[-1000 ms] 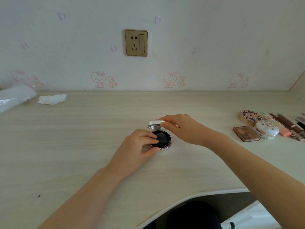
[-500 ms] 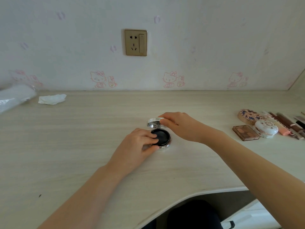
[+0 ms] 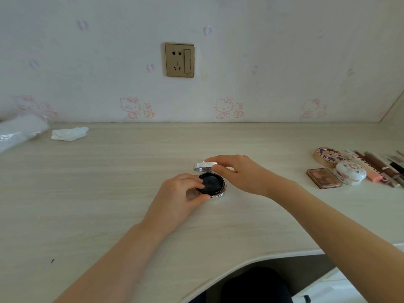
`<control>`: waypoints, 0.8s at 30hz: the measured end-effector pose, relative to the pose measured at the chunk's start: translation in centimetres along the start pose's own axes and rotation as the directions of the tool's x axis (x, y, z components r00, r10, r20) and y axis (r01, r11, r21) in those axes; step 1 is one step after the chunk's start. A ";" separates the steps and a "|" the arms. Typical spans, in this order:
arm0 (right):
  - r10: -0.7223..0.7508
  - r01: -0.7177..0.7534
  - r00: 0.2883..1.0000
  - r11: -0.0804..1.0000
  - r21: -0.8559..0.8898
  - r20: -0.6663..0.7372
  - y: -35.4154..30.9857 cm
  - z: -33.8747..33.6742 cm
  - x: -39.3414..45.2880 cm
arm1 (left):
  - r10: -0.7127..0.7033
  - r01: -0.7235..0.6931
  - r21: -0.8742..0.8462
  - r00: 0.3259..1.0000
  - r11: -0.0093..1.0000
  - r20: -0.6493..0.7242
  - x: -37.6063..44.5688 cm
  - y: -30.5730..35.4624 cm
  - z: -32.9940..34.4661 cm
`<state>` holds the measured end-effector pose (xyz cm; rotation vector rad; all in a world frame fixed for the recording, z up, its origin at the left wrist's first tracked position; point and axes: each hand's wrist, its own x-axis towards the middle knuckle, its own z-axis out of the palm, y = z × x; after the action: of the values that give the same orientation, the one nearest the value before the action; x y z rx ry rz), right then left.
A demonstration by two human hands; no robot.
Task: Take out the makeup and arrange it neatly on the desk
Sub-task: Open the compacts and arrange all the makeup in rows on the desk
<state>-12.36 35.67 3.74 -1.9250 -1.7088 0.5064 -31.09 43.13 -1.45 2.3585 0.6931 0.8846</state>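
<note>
Round open compact (image 3: 213, 185) mid-desk (dark puff inside, white lid tilted up), other makeup (image 3: 347, 170) far right

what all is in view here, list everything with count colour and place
compact: 1, silver rim, black inside, lid up, desk middle
palette: 1, brown, flat, desk right
round cases: 2, one gold patterned, one white patterned, right by the palette
tubes and pencils: several, brown, pink, dark, far right, count unclear
tissue: 1, white, crumpled, back left
plastic bag: 1, clear, far left edge
socket: 1, gold, wall
desk: 1, pale wood
left hand: fingers grip the compact's base
right hand: fingers hold the lid
</note>
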 end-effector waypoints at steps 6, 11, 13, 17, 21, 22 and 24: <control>0.105 -0.096 0.990 0.991 0.096 -0.092 1.2 1.5 -1.3 | -0.046 0.047 0.018 0.997 0.999 -0.059 0.0 0.1 -0.2; 0.160 -0.141 0.974 0.983 0.121 -0.160 1.7 3.8 -3.8 | -0.189 0.186 0.139 0.982 0.973 0.010 -0.1 -0.5 -0.1; 0.128 -0.115 0.977 0.990 0.087 -0.172 1.4 4.4 -4.3 | -0.174 0.164 0.117 0.981 0.979 0.081 -0.1 -0.6 0.0; 0.045 -0.051 0.979 0.998 -0.022 -0.198 1.2 5.3 -4.3 | -0.158 0.138 0.138 0.977 0.981 0.146 -0.1 -0.7 0.3; -0.022 0.009 0.971 0.998 -0.057 -0.236 1.3 5.3 -3.6 | -0.160 0.146 0.124 0.981 0.981 0.110 0.2 -0.9 0.3; -0.031 0.019 0.970 0.999 -0.051 -0.241 1.3 5.3 -3.3 | -0.153 0.141 0.117 0.982 0.983 0.107 0.4 -1.0 0.3; -0.031 0.022 0.969 0.999 -0.037 -0.247 1.4 5.2 -2.4 | -0.130 0.119 0.103 0.985 0.988 0.110 1.0 -1.1 0.2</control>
<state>-14.60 33.88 -1.43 -1.8967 -1.5882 0.2172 -30.63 44.51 -1.83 2.3994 0.8421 0.6673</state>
